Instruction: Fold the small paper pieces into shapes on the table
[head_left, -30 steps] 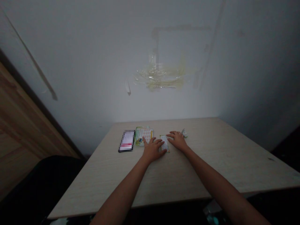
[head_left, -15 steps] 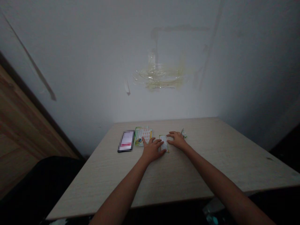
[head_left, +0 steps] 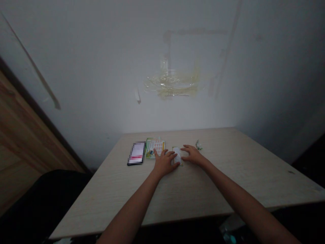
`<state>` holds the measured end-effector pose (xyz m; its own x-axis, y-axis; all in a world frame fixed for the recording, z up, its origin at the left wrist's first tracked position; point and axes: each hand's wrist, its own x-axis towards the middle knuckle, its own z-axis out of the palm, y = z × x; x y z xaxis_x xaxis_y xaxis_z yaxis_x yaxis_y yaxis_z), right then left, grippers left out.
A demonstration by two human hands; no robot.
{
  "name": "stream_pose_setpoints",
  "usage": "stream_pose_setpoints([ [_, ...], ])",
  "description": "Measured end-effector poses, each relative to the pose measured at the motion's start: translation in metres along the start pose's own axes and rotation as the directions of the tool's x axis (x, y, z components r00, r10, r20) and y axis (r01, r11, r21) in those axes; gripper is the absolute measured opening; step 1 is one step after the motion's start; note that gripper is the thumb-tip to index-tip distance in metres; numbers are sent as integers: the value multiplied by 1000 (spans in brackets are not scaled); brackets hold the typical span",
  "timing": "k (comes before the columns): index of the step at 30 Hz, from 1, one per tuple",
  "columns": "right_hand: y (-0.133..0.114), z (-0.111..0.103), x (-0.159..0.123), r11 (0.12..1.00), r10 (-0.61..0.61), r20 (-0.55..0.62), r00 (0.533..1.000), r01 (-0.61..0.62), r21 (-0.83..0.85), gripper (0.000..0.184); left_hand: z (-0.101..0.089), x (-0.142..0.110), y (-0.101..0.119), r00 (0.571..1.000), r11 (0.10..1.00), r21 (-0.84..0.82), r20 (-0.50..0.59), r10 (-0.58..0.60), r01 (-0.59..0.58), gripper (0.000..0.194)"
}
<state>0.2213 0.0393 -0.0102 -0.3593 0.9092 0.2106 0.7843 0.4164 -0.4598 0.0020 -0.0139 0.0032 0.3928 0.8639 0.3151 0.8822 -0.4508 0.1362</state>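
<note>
A small printed paper (head_left: 178, 156) lies on the table, between the two hands of the person, and its long side runs away from the body. The left hand (head_left: 165, 164) is spread wide, palm down; its thumb and one finger reach over the left edge of this paper and seem to press it lightly. The right hand (head_left: 192, 154) is half curved, with a gap between thumb and fingers, and these fingers are just beside the right edge. I cannot tell whether they touch it. I do not see the paper gripped by either hand.

Near the outer fingers of the left hand there is a bigger printed sheet (head_left: 157, 146), with a green border and rows of small reddish pictures. To the left of it, very near, lies a phone (head_left: 137, 153) with a lit screen, which is blurred in squares. Beyond the right hand, a little green and white scrap (head_left: 199, 145) rests on the table (head_left: 228, 176), which is of pale wood.

Behind the table stands a grey wall (head_left: 101, 67), where shiny clear tape (head_left: 175, 84) is stuck. At far left are brown wooden boards (head_left: 17, 149) and something black (head_left: 50, 193), too dark to name.
</note>
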Motion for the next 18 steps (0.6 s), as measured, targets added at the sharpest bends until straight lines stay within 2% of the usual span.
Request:
stream_pose_setpoints([
  [7, -3, -3, -10, 1000, -8, 52, 999, 8, 2, 68, 0, 1, -1, 1000, 1000, -8, 9, 2, -1, 49],
  [18, 0, 0, -20, 999, -41, 68, 997, 42, -13, 79, 1, 0, -2, 1000, 999, -33, -2, 4, -5, 48],
])
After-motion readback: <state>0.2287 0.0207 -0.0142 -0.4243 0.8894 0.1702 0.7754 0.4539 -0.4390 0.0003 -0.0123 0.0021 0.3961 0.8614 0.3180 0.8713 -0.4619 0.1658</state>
